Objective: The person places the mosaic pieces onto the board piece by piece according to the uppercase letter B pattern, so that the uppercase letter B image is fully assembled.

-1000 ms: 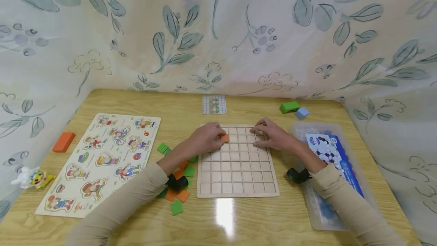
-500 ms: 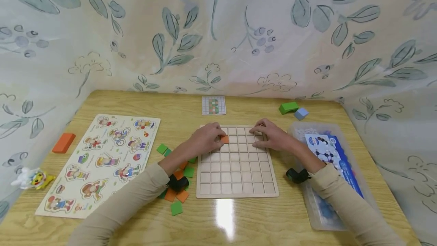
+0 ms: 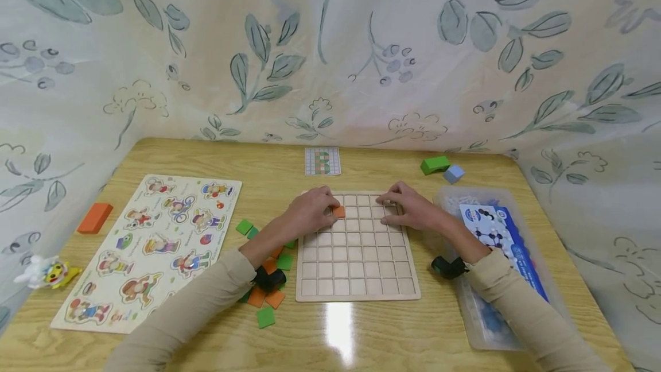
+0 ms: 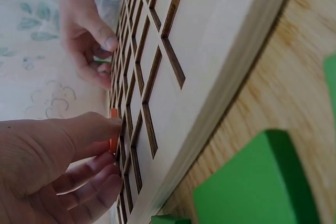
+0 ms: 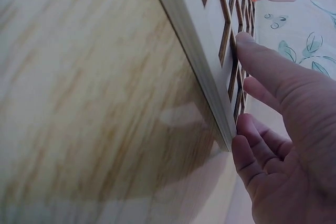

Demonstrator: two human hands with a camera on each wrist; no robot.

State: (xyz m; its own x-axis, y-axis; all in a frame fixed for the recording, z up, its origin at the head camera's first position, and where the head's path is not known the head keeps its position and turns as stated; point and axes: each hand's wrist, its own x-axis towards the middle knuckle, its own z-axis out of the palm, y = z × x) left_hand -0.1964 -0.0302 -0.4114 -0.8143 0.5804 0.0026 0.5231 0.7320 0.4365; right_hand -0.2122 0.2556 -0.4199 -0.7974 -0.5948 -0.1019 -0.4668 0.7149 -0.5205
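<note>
My left hand point(image 3: 311, 210) pinches a small orange square tile point(image 3: 338, 212) at the upper left of a wooden grid board point(image 3: 358, 297). In the left wrist view, the tile point(image 4: 113, 113) stands on edge or tilted between thumb and index finger, partly hidden. My right hand point(image 3: 411, 209) rests at the board's upper right with relaxed fingers and holds nothing. In the right wrist view, its thumb touches the grid and other fingers lie along the board's edge. Behind the board lies a small card point(image 3: 322, 161) with a coloured grid pattern.
Loose green tiles point(image 3: 265, 317) and orange tiles point(image 3: 275, 299) lie left of the board, partly under the left forearm. A picture puzzle board point(image 3: 160, 188) is farther left. A clear plastic box point(image 3: 477, 332) sits under the right forearm. A green block point(image 3: 435, 165) and blue block point(image 3: 454, 174) are behind it.
Both hands keep their places on the board, and the orange tile stays in the left hand's pinch. Only the head view shifts very slightly.
</note>
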